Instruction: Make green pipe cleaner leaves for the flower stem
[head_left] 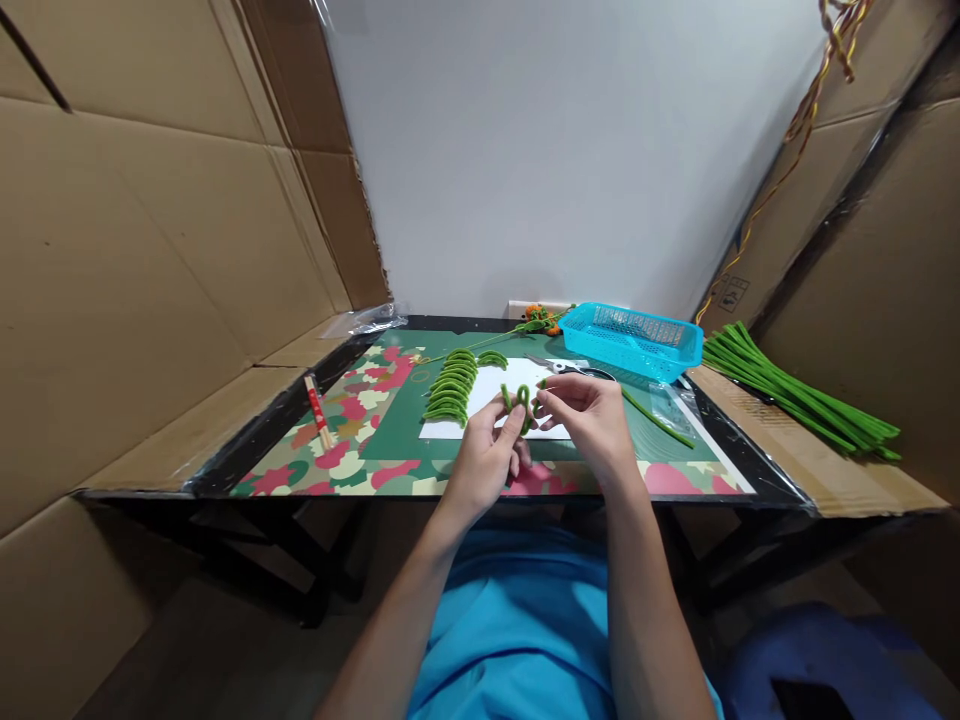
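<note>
Between my two hands is a green pipe cleaner (523,395) bent into narrow loops, held above a white sheet of paper (491,375). My left hand (486,445) pinches its lower part between thumb and fingers. At its right end, the fingertips of my right hand (589,412) are closed on the pipe cleaner. Left of my hands, several bent green pipe-cleaner pieces (452,385) lie in a column, and one more such piece (492,358) sits beside its top. Scissors (592,371) lie just behind my right hand, partly covered by it.
A blue plastic basket (634,340) stands at the back right, with orange flowers (553,318) beside it. A single green pipe cleaner (658,418) lies right of my hand. A bundle of green pipe cleaners (802,395) rests on cardboard. Chopsticks in a red wrapper (316,408) lie left.
</note>
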